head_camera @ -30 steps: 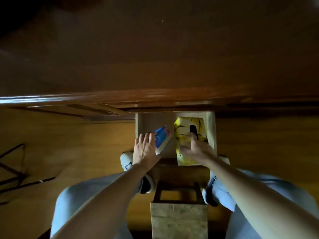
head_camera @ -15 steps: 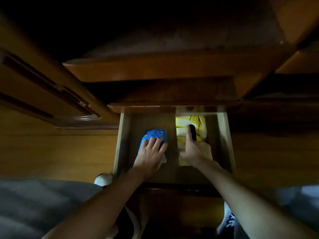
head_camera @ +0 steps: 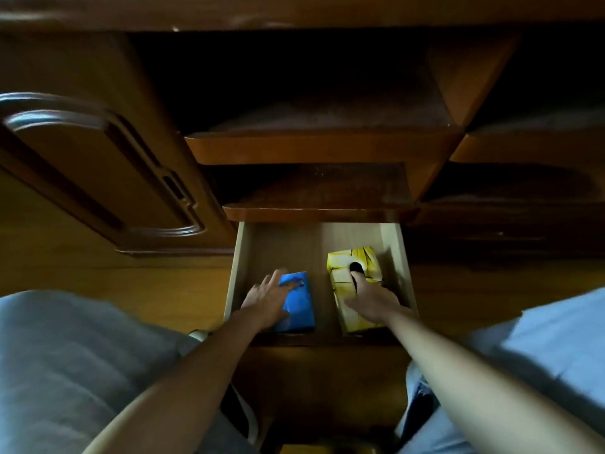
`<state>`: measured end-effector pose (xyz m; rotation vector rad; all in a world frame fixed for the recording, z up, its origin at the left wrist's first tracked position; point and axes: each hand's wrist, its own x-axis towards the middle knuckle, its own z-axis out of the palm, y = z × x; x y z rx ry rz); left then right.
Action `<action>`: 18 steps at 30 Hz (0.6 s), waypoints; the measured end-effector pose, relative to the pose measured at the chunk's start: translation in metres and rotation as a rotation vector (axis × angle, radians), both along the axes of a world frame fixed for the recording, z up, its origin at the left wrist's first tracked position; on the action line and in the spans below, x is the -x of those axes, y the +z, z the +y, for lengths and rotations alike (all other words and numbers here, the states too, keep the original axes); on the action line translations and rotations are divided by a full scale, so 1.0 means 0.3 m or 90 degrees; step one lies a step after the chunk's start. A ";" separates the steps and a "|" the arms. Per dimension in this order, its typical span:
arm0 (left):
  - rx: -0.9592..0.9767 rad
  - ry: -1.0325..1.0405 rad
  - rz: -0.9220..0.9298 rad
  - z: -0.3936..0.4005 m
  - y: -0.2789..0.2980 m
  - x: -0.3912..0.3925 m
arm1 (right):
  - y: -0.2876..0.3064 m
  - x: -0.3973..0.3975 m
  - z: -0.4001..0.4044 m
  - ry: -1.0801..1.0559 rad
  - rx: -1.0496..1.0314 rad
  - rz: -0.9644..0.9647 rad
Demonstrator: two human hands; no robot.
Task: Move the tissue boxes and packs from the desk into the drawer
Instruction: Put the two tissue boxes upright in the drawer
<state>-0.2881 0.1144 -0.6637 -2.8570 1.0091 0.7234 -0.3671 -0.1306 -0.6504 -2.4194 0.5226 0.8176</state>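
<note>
A pale wooden drawer stands pulled out below the dark desk. A blue tissue pack lies flat on the drawer's floor at the near left. My left hand rests on its left side with fingers spread. A yellow tissue box with a dark oval slot lies at the near right of the drawer. My right hand lies on top of the box, one finger at the slot, and covers its near half.
Dark open shelves sit above the drawer, and a panelled cabinet door is at the left. My knees in light trousers flank the drawer. The back half of the drawer floor shows bare wood.
The view has tilted up to show more shelves. The blue pack now lies flat at the drawer's near left and the yellow box sits nearer the front. Both hands stay on them.
</note>
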 end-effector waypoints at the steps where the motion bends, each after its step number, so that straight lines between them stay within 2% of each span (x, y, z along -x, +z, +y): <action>1: -0.007 0.014 0.021 0.015 -0.011 0.006 | -0.002 0.005 0.011 -0.006 -0.015 0.014; 4: -0.014 0.056 0.050 0.033 -0.031 0.015 | -0.027 0.026 0.049 -0.016 -0.022 0.045; 8: 0.009 0.070 0.012 -0.011 -0.051 -0.010 | -0.073 0.039 0.033 -0.011 0.024 -0.003; 13: -0.015 0.107 0.071 -0.108 -0.056 -0.004 | -0.100 0.002 0.004 -0.032 -0.013 0.030; 16: -0.022 0.170 0.113 -0.144 -0.064 0.005 | -0.107 -0.016 0.002 -0.041 -0.060 0.049; 18: -0.002 0.230 0.115 -0.167 -0.070 0.010 | -0.116 -0.009 0.003 -0.031 -0.036 0.026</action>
